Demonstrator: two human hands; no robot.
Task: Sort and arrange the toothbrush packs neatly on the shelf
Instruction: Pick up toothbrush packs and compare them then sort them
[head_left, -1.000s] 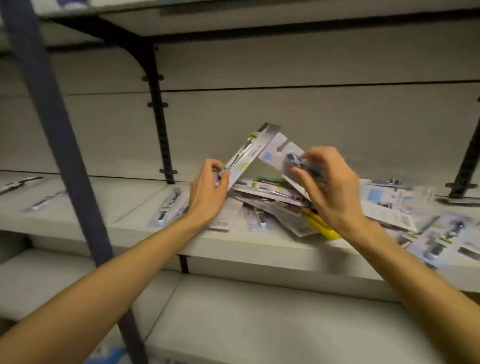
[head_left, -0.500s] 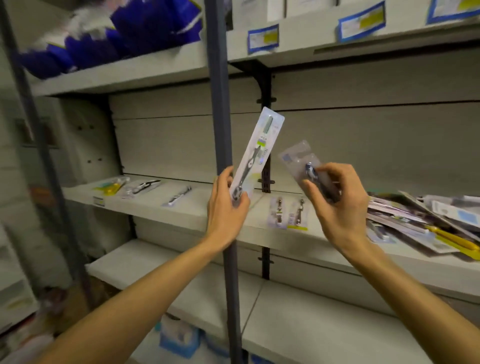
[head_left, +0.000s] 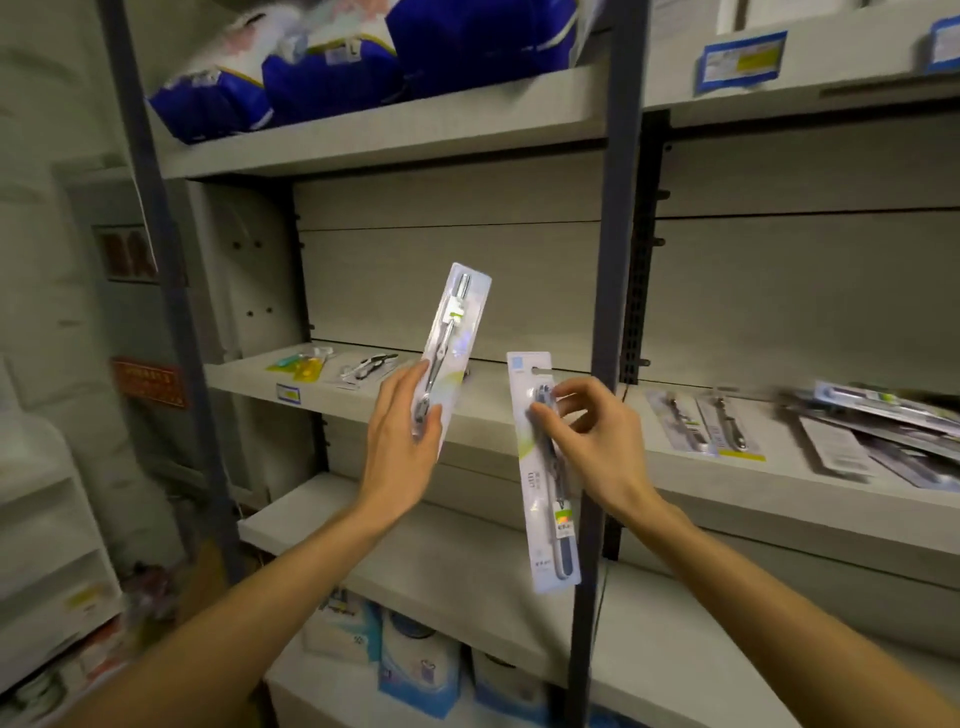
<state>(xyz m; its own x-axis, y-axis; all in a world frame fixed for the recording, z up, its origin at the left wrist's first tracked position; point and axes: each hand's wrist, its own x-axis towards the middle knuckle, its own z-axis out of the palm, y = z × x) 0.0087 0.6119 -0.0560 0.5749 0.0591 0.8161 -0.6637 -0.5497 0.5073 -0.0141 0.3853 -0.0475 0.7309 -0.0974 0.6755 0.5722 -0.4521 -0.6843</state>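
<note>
My left hand (head_left: 402, 441) holds a long white toothbrush pack with a grey brush (head_left: 453, 335) by its lower end, the pack pointing up in front of the middle shelf (head_left: 498, 415). A second white pack with a dark blue brush (head_left: 545, 499) hangs downward from my right hand (head_left: 592, 441), which pinches it near its top. A messy heap of toothbrush packs (head_left: 878, 431) lies at the shelf's right end. A flat pack with two brushes (head_left: 701, 421) lies left of that heap. Single packs lie at the far left: a yellow one (head_left: 301, 364) and a black-and-white one (head_left: 363, 366).
A dark upright post (head_left: 605, 291) stands just right of my right hand. Blue bags (head_left: 332, 73) fill the top shelf, with price labels (head_left: 740, 60) on its edge. Boxed goods (head_left: 421, 670) sit under the lowest shelf. A white cabinet (head_left: 47, 519) stands at the left.
My view swung left, away from the heap. Both hands lifted a pack off the heap and carried it left. The right hand's pack turned and now hangs downward.
</note>
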